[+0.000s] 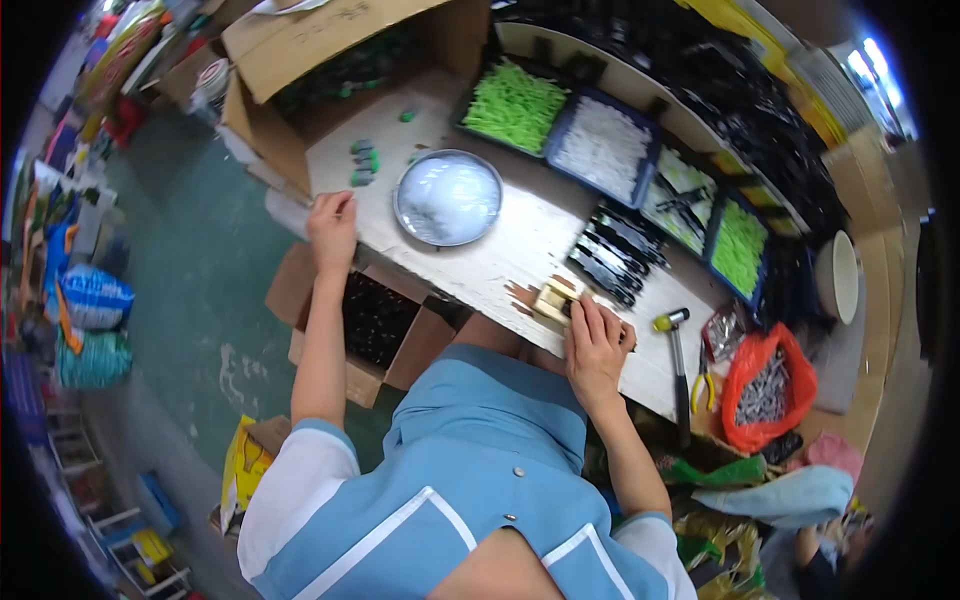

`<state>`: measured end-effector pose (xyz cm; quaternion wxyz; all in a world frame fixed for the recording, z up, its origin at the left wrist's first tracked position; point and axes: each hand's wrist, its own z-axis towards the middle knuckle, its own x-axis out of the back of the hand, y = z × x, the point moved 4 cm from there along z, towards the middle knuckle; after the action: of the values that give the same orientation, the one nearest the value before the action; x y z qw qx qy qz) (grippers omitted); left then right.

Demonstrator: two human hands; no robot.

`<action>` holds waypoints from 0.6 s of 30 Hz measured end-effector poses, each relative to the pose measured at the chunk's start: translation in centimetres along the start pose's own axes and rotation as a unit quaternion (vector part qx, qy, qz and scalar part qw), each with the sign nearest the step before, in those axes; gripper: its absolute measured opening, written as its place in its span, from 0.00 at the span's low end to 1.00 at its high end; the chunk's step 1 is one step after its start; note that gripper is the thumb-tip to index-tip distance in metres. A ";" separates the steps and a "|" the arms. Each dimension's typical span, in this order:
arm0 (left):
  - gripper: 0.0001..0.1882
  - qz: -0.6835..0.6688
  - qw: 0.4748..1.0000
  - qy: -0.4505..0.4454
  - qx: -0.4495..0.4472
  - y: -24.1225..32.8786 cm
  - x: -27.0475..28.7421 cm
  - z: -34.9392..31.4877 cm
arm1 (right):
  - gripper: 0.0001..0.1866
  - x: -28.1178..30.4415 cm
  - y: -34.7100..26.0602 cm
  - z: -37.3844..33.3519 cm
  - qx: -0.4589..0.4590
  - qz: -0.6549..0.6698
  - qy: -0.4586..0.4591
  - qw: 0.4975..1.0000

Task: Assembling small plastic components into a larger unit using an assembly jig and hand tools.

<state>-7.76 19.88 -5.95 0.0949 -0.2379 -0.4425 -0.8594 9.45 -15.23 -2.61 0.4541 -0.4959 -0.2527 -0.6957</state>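
Observation:
My left hand point(332, 230) is at the left edge of the white worktable, its fingers curled together; whether anything small is between them I cannot make out. Just beyond it stand several small green-and-grey parts point(362, 162). My right hand point(597, 345) is closed over a dark, narrow piece at the front edge, beside a cream-coloured block point(554, 300) that also has something dark on it. The fingers cover most of the piece. Past this hand lies a row of glossy black handle-like parts point(612, 255). A round metal dish point(448, 198) with a shiny inside is between my hands.
Trays of green strips point(515, 103) and white pieces point(603, 148) line the back. Rightward lie a hammer point(678, 365), yellow-handled pliers point(704, 385) and a red bag point(733, 400) of metal pieces. An open carton point(262, 135) stands back left; another box point(395, 355) of dark parts sits below the table.

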 end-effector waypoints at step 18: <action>0.06 0.232 0.957 -0.059 -0.164 -0.2 -1.9 1.1 | 0.22 -2.4 -1.5 0.7 0.025 0.012 -0.050 0.998</action>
<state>-5.84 20.82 -6.42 0.2251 -0.3964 -0.2333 -0.8589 8.66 -13.04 -4.43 0.4614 -0.5215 -0.2861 -0.6582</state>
